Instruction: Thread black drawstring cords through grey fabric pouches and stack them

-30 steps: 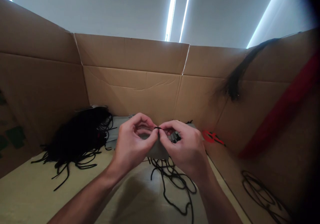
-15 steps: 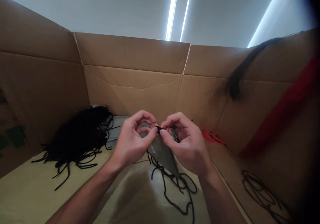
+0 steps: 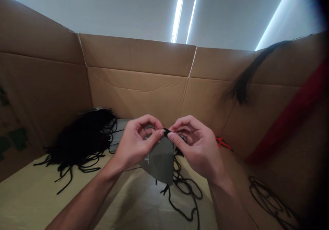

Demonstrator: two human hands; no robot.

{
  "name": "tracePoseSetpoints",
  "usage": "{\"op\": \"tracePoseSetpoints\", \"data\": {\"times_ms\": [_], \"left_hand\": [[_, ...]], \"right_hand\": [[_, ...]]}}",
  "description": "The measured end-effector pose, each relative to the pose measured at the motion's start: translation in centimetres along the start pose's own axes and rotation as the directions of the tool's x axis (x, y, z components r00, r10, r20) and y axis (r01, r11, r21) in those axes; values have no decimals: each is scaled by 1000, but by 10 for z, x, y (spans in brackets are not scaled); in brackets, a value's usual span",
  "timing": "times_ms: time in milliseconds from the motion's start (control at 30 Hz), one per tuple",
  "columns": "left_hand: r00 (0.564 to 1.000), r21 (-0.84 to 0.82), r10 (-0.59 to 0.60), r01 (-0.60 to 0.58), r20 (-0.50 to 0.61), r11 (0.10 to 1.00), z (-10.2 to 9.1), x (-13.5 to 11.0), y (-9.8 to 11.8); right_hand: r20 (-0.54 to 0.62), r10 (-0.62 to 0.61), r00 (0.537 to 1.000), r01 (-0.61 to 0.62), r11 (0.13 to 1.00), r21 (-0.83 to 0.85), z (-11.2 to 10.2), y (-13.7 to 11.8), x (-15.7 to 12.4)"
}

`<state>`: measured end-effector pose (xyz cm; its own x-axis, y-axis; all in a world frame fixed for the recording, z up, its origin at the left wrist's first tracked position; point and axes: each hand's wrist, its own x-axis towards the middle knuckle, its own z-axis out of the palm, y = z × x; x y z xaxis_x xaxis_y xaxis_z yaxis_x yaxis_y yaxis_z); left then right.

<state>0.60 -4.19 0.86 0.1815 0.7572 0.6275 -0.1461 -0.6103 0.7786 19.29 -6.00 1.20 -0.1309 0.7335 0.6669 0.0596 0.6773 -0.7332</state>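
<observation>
- The left hand is half closed, its thumb and fingertips pinched on the upper corner of a grey folded fabric face mask.
- The right hand is also half closed, its thumb and forefinger pinching a short black cord end at that corner, just beside the left fingertips.
- The mask hangs between and below the hands. It is judged light, soft and limp; take hold at an edge or corner.
- The cord is judged thin and flexible, and liable to slip; take hold close to its tip.
- Left of the left hand: a tangled bundle of black cord, touching a stack of grey masks.
- Below the right hand: loose loops of black cord on a pale yellow surface.
- Right of the right hand: small red-handled scissors, partly hidden.
- Ahead of the hands: a brown corrugated cardboard wall.
</observation>
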Motion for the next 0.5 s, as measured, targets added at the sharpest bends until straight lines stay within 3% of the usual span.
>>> {"op": "tracePoseSetpoints", "data": {"times_ms": [167, 367, 500], "left_hand": [[994, 185, 110, -103, -24, 977, 7, -3, 3], [1000, -17, 9, -9, -20, 1000, 8, -3, 2], [999, -74, 3, -6, -40, 997, 6, -4, 3]], "right_hand": [[-42, -46, 998, 41, 994, -105, 0, -1, -2], [-56, -51, 997, 43, 990, -133, 0, -7, -3], [-75, -25, 997, 15, 991, -135, 0, -7, -4]]}}
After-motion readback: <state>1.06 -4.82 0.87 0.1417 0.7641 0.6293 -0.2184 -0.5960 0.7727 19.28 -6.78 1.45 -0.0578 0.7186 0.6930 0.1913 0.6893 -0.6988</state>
